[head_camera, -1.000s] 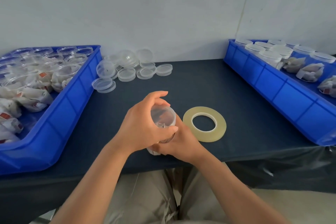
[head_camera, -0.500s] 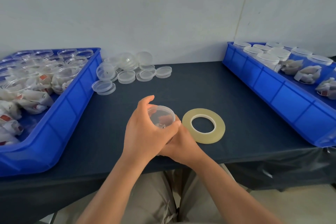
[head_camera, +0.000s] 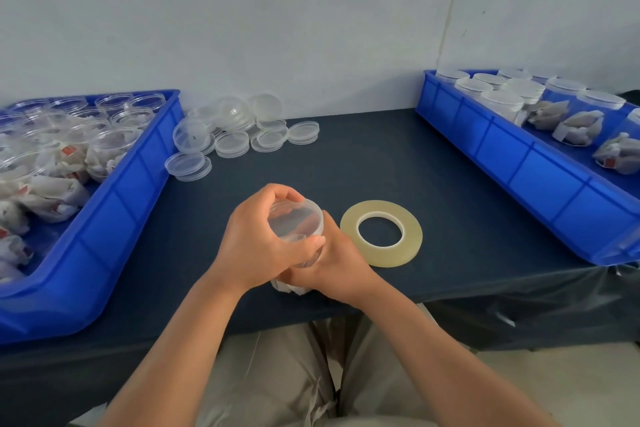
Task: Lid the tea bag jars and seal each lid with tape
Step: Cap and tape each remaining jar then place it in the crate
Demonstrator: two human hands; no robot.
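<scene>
A clear tea bag jar (head_camera: 302,262) stands near the table's front edge, its body mostly hidden between my hands. My left hand (head_camera: 256,246) curls round the clear lid (head_camera: 296,220) on the jar's mouth, fingers over the far rim and thumb on the near rim. My right hand (head_camera: 334,258) wraps round the jar's body from the right. A roll of clear tape (head_camera: 381,233) lies flat on the dark cloth just right of my hands.
A blue bin (head_camera: 117,194) on the left holds open jars with tea bags. Loose clear lids (head_camera: 235,135) lie piled at the back beside it. A blue bin (head_camera: 519,156) on the right holds lidded jars and tea bags. A white wall stands behind.
My left hand has turned on the lid, with its fingers now curled over the far rim. The jar and my right hand stay in place.
</scene>
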